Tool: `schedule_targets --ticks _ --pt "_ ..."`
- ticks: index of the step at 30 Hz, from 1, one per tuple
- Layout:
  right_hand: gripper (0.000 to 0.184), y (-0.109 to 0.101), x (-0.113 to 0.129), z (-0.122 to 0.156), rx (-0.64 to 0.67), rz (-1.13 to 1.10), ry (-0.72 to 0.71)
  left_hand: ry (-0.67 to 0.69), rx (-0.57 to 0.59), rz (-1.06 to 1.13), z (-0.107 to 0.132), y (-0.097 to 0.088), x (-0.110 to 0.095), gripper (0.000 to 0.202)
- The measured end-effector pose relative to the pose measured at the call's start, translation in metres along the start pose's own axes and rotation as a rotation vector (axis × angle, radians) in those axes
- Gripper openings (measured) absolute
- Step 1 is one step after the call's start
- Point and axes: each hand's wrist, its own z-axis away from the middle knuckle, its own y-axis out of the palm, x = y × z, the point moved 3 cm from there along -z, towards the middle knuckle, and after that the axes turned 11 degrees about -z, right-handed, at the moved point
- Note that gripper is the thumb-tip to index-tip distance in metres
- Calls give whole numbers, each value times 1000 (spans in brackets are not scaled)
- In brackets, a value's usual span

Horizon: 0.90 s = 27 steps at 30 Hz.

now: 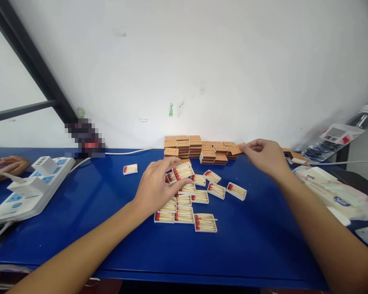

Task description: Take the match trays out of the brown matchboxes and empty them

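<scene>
My left hand [158, 185] is closed on an open white tray of red-tipped matches [182, 171], held just above a cluster of several like trays [187, 202] lying on the blue table [104, 212]. My right hand [265, 157] reaches to the back right and pinches an orange matchbox sleeve [239, 148] at the edge of the stacked orange sleeves [196, 149] against the wall. One tray [130, 169] lies apart to the left.
A white power strip [30, 188] with plugs sits at the left edge. Another person's hand [7, 166] rests beyond it. Plastic-wrapped packets [334, 192] lie at the right. A white cable [125, 152] runs along the wall.
</scene>
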Motion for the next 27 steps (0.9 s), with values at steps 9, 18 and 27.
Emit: schedule_targets --ticks 9,18,27 --pt "34 12 -51 -24 186 459 86 51 16 -27 1 1 2 41" --pt "40 15 -49 -20 310 517 106 67 75 -24 3 8 8 39" --pt "37 16 -50 -18 297 550 87 130 81 -20 4 11 6 39"
